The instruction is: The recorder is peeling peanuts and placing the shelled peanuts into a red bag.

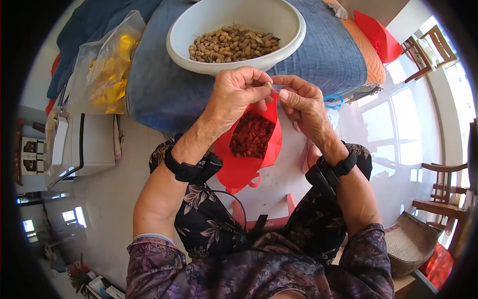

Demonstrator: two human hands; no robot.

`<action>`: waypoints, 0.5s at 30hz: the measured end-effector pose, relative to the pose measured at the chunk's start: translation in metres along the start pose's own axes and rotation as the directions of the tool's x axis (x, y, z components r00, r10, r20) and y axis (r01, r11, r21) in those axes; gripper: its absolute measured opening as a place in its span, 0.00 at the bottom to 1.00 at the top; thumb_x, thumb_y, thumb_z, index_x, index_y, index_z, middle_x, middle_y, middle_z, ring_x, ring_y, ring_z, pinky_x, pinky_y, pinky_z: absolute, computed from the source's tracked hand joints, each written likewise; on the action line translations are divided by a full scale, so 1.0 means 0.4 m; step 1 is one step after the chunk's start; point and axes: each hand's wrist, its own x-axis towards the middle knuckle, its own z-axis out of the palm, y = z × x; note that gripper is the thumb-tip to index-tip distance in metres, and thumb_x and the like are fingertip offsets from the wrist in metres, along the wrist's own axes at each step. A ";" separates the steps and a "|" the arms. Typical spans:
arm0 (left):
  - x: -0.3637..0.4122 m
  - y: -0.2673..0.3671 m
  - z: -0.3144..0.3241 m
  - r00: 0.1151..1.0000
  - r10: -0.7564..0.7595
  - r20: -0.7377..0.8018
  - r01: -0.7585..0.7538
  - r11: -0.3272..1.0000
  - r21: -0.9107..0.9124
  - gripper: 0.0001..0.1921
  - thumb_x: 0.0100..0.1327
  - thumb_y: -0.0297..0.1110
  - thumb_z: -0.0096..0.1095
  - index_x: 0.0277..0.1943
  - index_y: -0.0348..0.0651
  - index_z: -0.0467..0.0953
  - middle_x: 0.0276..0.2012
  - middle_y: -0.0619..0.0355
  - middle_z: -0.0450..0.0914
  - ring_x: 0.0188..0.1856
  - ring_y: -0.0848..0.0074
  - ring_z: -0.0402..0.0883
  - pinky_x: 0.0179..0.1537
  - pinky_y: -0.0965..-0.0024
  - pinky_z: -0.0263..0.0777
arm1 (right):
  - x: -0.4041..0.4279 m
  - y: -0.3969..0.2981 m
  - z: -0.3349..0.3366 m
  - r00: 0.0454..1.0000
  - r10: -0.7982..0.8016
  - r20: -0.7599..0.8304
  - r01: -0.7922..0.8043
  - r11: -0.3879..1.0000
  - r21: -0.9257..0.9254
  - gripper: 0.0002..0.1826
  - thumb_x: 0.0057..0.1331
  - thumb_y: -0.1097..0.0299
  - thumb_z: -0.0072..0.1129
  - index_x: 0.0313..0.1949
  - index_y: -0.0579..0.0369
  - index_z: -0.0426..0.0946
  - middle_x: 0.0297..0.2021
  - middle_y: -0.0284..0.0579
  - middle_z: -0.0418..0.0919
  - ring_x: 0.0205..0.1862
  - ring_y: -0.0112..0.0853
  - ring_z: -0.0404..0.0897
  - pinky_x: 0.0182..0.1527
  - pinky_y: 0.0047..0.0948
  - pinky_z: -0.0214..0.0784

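Note:
Between the thumb and index finger of my left hand is a peanut. My right hand meets it from the other side, index fingertip close to the peanut and thumb slightly apart; whether it pinches anything is unclear. Just under both hands a red bag gapes open between my knees. Inside lie many small pieces tinted red, perhaps peanut shells or kernels; I cannot tell which. Beyond my hands stands a large white basin with a heap of unshelled peanuts in it.
The basin rests on a blue cloth cover. To the left, a clear plastic bag holds shiny gold material. A red stool-like thing is below me. At right are wooden chairs and a woven basket.

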 end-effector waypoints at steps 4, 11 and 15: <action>0.011 -0.012 0.006 1.000 0.027 0.005 -0.027 0.995 0.092 0.05 0.60 0.22 0.60 0.38 0.30 0.75 0.30 0.56 0.78 0.25 0.80 0.76 0.31 0.80 0.72 | 0.003 0.005 -0.016 0.997 -0.001 0.073 0.004 0.999 -0.043 0.23 0.58 0.67 0.66 0.50 0.62 0.72 0.27 0.34 0.79 0.21 0.12 0.66 0.22 0.11 0.54; 0.019 -0.045 -0.002 0.993 0.118 -0.010 -0.110 0.947 0.301 0.03 0.58 0.18 0.58 0.35 0.32 0.75 0.28 0.60 0.77 0.30 0.84 0.75 0.32 0.81 0.71 | 0.010 0.025 0.024 0.997 -0.046 0.060 0.056 0.982 -0.180 0.29 0.58 0.66 0.66 0.58 0.62 0.69 0.27 0.34 0.79 0.26 0.15 0.70 0.28 0.12 0.59; 0.017 -0.053 0.013 0.986 0.164 -0.030 -0.145 0.931 0.335 0.03 0.57 0.16 0.55 0.34 0.32 0.75 0.28 0.60 0.77 0.28 0.84 0.74 0.30 0.81 0.70 | 0.020 0.057 0.018 0.988 -0.150 0.018 0.151 0.965 -0.213 0.23 0.61 0.65 0.63 0.55 0.60 0.73 0.26 0.32 0.78 0.25 0.14 0.67 0.27 0.12 0.58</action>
